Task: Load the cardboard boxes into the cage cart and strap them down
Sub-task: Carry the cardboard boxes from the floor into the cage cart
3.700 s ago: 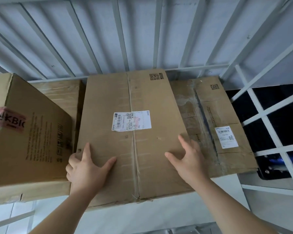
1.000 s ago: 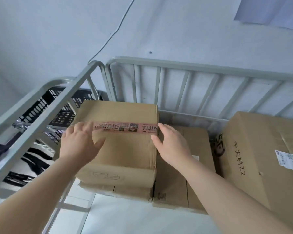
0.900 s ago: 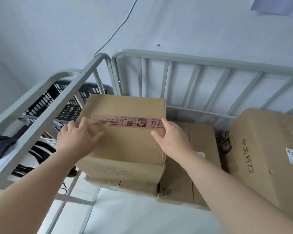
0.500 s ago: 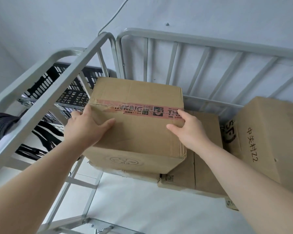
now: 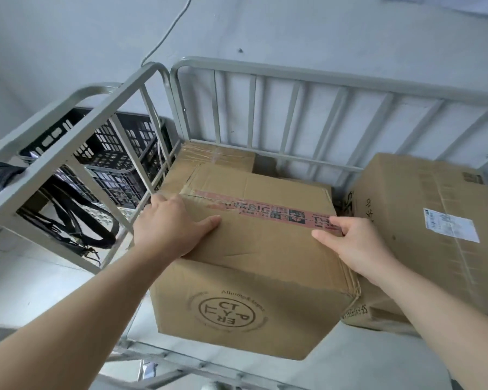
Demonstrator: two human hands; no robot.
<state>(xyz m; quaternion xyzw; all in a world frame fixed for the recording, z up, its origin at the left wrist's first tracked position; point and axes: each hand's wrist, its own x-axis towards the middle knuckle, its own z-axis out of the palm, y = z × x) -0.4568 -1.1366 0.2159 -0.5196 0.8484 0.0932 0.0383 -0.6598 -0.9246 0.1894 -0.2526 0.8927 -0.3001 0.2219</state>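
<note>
A cardboard box with pink printed tape (image 5: pixel 254 249) sits at the left inside the grey cage cart (image 5: pixel 293 77), its front face jutting over the cart's open front. My left hand (image 5: pixel 172 229) grips its top left edge. My right hand (image 5: pixel 355 246) grips its top right edge over the tape's end. Behind it lies a lower taped box (image 5: pixel 217 157). A flat box (image 5: pixel 375 308) shows under its right side. A large box with a white label (image 5: pixel 434 229) stands at the right.
The cart's left side rail (image 5: pixel 76 144) runs close to my left arm. Beyond it stand black plastic crates (image 5: pixel 116 153) and black straps (image 5: pixel 76 220) hang down. A white wall with a cable is behind the cart.
Both hands moved from the big labelled box to the pink-taped box and closed on its top edges. The taped box has come forward toward me and looms larger.
</note>
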